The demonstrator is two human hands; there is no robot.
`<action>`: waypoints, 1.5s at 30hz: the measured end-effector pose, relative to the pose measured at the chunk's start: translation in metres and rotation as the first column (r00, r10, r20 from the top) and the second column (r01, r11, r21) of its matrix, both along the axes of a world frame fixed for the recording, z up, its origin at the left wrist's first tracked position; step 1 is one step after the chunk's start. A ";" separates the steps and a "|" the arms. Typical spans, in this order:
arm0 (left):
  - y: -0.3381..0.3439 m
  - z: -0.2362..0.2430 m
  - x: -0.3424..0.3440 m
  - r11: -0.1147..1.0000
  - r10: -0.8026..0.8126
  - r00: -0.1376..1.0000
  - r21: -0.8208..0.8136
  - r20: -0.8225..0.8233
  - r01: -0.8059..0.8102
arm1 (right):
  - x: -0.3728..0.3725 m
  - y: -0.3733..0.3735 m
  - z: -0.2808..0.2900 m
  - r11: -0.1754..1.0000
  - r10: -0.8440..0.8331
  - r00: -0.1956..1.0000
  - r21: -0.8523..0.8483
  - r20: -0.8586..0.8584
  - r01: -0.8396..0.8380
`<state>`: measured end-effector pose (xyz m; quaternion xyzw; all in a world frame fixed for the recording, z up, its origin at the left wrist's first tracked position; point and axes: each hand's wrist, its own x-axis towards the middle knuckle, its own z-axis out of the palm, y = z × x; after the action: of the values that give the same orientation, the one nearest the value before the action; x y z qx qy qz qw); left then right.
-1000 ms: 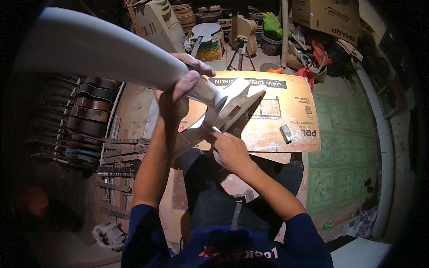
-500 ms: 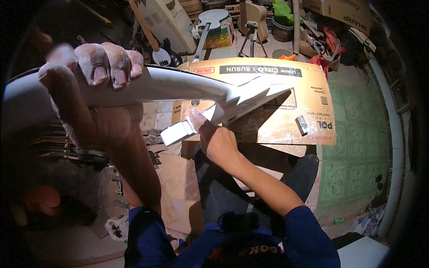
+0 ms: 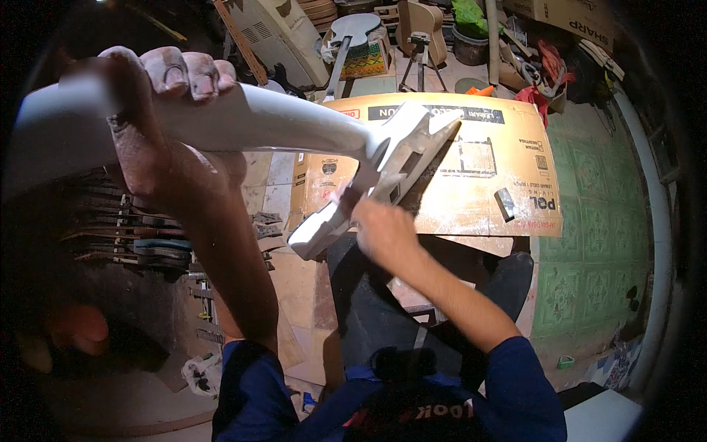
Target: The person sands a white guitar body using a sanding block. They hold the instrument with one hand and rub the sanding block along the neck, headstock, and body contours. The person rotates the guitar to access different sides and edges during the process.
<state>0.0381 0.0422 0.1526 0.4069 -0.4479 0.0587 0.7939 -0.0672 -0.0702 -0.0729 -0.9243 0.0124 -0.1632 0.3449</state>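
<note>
Guitar (image 3: 294,121), smooth, pale and pronged, sits clamped in my left hand (image 3: 166,158). My right hand (image 3: 387,232) touches it, grip unclear; its slots (image 3: 413,160) show more than before.

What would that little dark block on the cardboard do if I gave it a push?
The block would probably slide rather than roll, since its sides look flat. The cardboard looks powdery near it, so it might slip easily. It seems stiff, judging by its straight edges.
</note>
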 end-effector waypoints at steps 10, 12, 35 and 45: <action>0.000 -0.016 0.005 0.910 -0.393 0.902 0.221 0.179 0.352 | -0.002 -0.017 -0.013 0.996 -0.028 0.998 -0.089 0.056 0.033; 0.002 -0.019 0.005 0.873 -0.469 0.869 0.227 0.156 0.431 | -0.016 0.008 -0.022 0.996 0.080 0.997 0.028 -0.012 -0.080; 0.022 -0.022 -0.038 0.915 -0.378 0.915 0.209 0.142 0.346 | -0.033 0.026 -0.023 0.998 0.054 0.997 -0.009 -0.053 -0.055; 0.027 -0.021 -0.028 0.859 -0.471 0.874 0.286 0.122 0.424 | -0.036 0.016 -0.029 0.993 0.069 0.989 0.081 0.133 -0.080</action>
<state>0.0098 0.0692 0.1319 0.3807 -0.6068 -0.1470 0.6821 -0.1030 -0.0544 -0.1014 -0.8958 -0.0377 -0.2094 0.3903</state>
